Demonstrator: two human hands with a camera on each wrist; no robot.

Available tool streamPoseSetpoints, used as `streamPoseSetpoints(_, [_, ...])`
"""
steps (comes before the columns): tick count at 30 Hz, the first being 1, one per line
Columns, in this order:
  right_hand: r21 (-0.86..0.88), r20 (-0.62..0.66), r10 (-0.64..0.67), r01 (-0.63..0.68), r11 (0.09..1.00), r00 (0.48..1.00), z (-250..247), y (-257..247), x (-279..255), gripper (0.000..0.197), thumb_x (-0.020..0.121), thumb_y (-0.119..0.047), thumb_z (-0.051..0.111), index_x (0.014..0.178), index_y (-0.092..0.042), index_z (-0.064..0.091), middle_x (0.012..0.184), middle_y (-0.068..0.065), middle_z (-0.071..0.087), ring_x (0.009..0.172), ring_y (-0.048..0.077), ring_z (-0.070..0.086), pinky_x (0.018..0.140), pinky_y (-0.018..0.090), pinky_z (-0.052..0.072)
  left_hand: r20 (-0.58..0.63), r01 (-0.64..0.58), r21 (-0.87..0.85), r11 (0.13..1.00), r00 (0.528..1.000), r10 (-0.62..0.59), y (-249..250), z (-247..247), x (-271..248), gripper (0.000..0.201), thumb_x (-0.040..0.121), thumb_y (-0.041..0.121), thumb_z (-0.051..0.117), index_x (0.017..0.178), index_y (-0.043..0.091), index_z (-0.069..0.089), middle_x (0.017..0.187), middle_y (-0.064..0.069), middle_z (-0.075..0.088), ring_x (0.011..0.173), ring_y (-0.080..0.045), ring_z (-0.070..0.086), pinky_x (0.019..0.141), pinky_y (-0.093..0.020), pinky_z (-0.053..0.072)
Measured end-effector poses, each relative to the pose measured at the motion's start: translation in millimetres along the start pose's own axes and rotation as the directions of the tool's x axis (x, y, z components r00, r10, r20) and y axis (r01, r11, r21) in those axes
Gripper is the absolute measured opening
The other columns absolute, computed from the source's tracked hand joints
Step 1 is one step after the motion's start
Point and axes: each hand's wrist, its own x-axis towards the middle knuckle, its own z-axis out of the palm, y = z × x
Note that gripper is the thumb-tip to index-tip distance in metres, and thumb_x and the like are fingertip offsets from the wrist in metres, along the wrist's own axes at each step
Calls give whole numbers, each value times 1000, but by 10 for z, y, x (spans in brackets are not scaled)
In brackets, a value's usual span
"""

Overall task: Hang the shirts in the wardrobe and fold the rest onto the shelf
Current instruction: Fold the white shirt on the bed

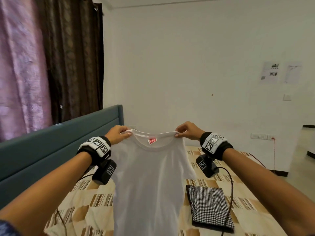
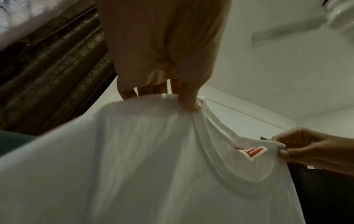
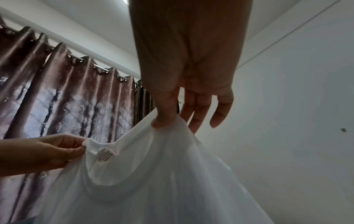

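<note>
**A:** The fingers first. What are they doing?

**B:** Both pairs are clamped on cloth. The left hand [image 1: 117,134] pinches the white T-shirt [image 1: 148,181] at one shoulder seam and the right hand [image 1: 186,132] pinches the other, thumb against forefinger. In the right wrist view its remaining fingers [image 3: 220,109] hang loose and apart.

**A:** Where is the shirt?

**B:** Held in the air over the bed [image 1: 85,201], at 12 o'clock from the person. A folded checked cloth [image 1: 210,206] lies on the bed at about 4 o'clock from the shirt.

**A:** Which way does it run?

**B:** Long axis vertical, collar [image 1: 153,142] at 12, hem toward 6 and out of frame. The red label [image 1: 152,141] shows inside the neck. I think the front faces the person, though the thin fabric makes that uncertain.

**A:** How should this step go?

**B:** Keep the shoulders level and taut so the body hangs without twisting. Lower it flat onto the bed, then fold the sleeves in.
</note>
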Motion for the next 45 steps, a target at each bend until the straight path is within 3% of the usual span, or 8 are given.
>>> streamPoseSetpoints(5, [243, -156, -18, 56, 968, 988, 30, -113, 22, 22, 93, -16, 59, 72, -8, 57, 68, 2, 55, 62, 5, 52, 60, 18, 41, -80, -24, -60, 998, 997, 19, -11, 31, 42, 24, 94, 14, 53, 91, -8, 58, 76, -12, 50, 71, -20, 45, 68, -33, 37])
streamPoseSetpoints(10, [84, 121, 65, -75, 994, 991, -29, -19, 1, 31, 76, -26, 78, 62, -18, 51, 63, -3, 46, 59, 9, 44, 57, 20, 31, -10, 7, -7, 1000, 1000, -8, -98, -24, 72, 21, 91, 17, 60, 88, -3, 64, 78, -12, 59, 73, -19, 51, 72, -32, 41])
streamPoseSetpoints(14, [303, 268, 57, -140, 943, 962, -91, 67, -111, 16, 82, -20, 67, 86, -5, 67, 81, 8, 61, 75, 14, 56, 70, 19, 44, 120, 13, -74, 997, 993, -4, -117, -55, 20, 19, 87, 12, 63, 87, -6, 64, 75, -9, 58, 70, -16, 49, 66, -24, 41])
streamPoseSetpoints(25, [490, -19, 110, -87, 867, 994, -1, 177, -21, 8, 79, -9, 72, 77, -6, 65, 82, 14, 62, 77, 20, 58, 76, 31, 48, 42, 20, -179, 984, 999, -12, -17, 13, 112, 17, 95, 7, 49, 81, 4, 60, 77, -9, 55, 68, -15, 50, 65, -21, 42])
streamPoseSetpoints(30, [588, 125, 62, -124, 799, 990, -81, 141, -19, 6, 87, -5, 62, 86, 0, 65, 82, 9, 64, 73, 12, 62, 71, 20, 52, 6, -1, -178, 984, 1000, 2, 9, -61, 127, 11, 93, 4, 51, 93, -3, 60, 74, -6, 57, 55, 7, 56, 60, -8, 45])
streamPoseSetpoints(33, [642, 170, 74, -168, 748, 983, -103, 140, -28, 7, 88, -6, 60, 86, -2, 65, 79, 4, 66, 73, 11, 63, 69, 20, 52, 9, 33, -164, 986, 999, -32, -9, -87, 137, 12, 92, 7, 55, 84, 3, 63, 75, -6, 60, 61, 0, 58, 67, -17, 48])
streamPoseSetpoints(38, [471, -24, 409, -351, 809, 912, 206, 106, 97, 16, 79, -12, 74, 71, -5, 63, 70, 9, 59, 58, 15, 54, 55, 25, 49, -81, 220, -44, 975, 971, -223, 8, 158, 179, 19, 85, 24, 68, 81, 5, 71, 72, -6, 61, 65, -14, 53, 62, -25, 41])
streamPoseSetpoints(45, [642, 87, 263, -255, 723, 961, 609, -499, 130, 16, 87, -9, 65, 75, -5, 54, 73, 10, 58, 58, 15, 59, 50, 19, 52, 73, 267, -302, 915, 964, -257, 447, 619, 161, 24, 87, 21, 65, 89, -3, 67, 75, -12, 58, 66, -19, 53, 59, -27, 46])
